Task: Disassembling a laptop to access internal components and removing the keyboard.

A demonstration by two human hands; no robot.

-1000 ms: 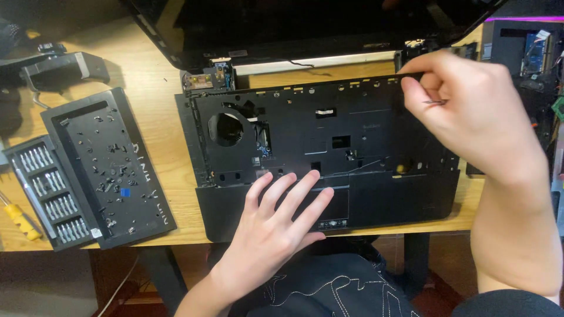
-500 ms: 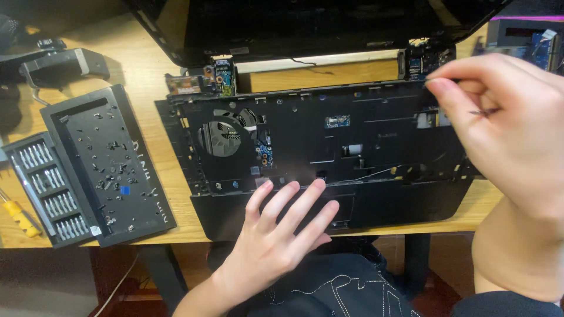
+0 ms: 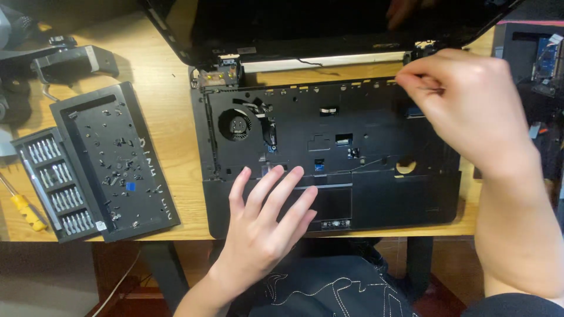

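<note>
Laptop base (image 3: 376,147), black and stripped of its keyboard, lying flat on the wooden table (image 3: 170,152) with its front edge overhanging the near table edge; the dark screen (image 3: 329,23) is folded back beyond the two hinges. Cooling fan (image 3: 236,125) exposed in the rear left corner of the base. Left hand (image 3: 264,226) resting palm down on the palm rest, fingers (image 3: 282,188) spread and released, fingertips reaching just above the touchpad (image 3: 332,202). Right hand (image 3: 470,105) raised over the rear right part of the base, near the right hinge (image 3: 424,49), thumb and forefinger pinched together; whether anything small is held between them cannot be told. Left of the laptop, well apart from both hands, a black tray (image 3: 117,158) scattered with small screws lies beside an open case of screwdriver bits (image 3: 50,185). Yellow-handled screwdriver (image 3: 26,211) at the left table edge, just beside the bit case.
</note>
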